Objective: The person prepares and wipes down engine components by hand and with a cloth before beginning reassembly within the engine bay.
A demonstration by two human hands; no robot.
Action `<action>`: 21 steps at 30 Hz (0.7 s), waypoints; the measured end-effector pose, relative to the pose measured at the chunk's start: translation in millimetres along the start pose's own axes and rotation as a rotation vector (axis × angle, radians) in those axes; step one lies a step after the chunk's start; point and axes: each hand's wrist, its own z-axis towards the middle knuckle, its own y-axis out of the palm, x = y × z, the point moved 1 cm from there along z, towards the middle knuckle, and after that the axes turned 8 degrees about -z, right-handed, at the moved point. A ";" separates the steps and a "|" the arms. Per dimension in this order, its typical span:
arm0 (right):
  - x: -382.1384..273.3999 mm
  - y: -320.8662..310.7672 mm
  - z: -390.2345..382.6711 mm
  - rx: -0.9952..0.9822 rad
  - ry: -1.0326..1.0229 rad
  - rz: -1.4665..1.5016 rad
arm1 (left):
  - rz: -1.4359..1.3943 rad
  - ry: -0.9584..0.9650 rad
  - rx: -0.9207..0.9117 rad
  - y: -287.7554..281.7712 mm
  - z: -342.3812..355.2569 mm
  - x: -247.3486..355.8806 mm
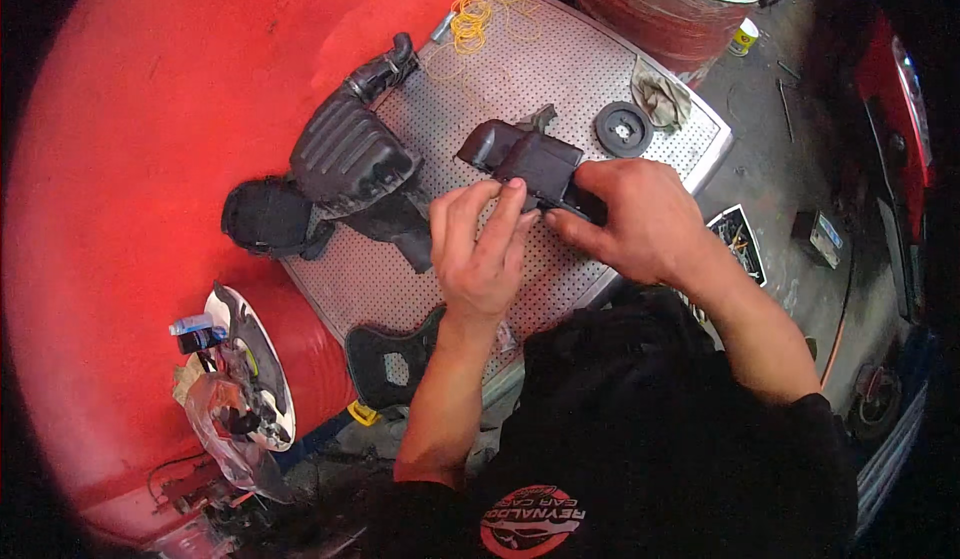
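Observation:
Above a perforated metal tabletop (480,79) I hold a black boxy plastic housing (540,159) with a rounded spout at its left end. My right hand (645,214) is closed around the right end, thumb toward me and fingers on the far side. My left hand (478,244) grips the near edge with its fingertips, close to the thumb of my right hand. Fingers cover part of the underside. Left of my hands lies a large ribbed black air filter box (350,154) with a bent hose at its far end. A round black pulley (623,130) lies just beyond my right hand.
Yellow cord (475,24) lies at the table's far edge, a grey rag (660,96) at its right. Red drums (310,359) stand near left and far right (640,19), loaded with parts. A black frame-like cover (375,364) sits at the near left corner. A tool tray (738,242) is at right.

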 end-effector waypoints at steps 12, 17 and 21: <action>-5.7 5.3 -3.8 0.054 0.101 0.167 | -0.116 0.050 0.088 5.3 -16.4 3.0; -7.4 1.6 -2.4 -0.004 0.001 0.080 | -0.104 0.057 0.137 4.8 -20.2 4.3; -11.4 5.3 -0.5 -0.040 0.036 0.011 | -0.058 0.037 0.136 4.0 -17.8 6.9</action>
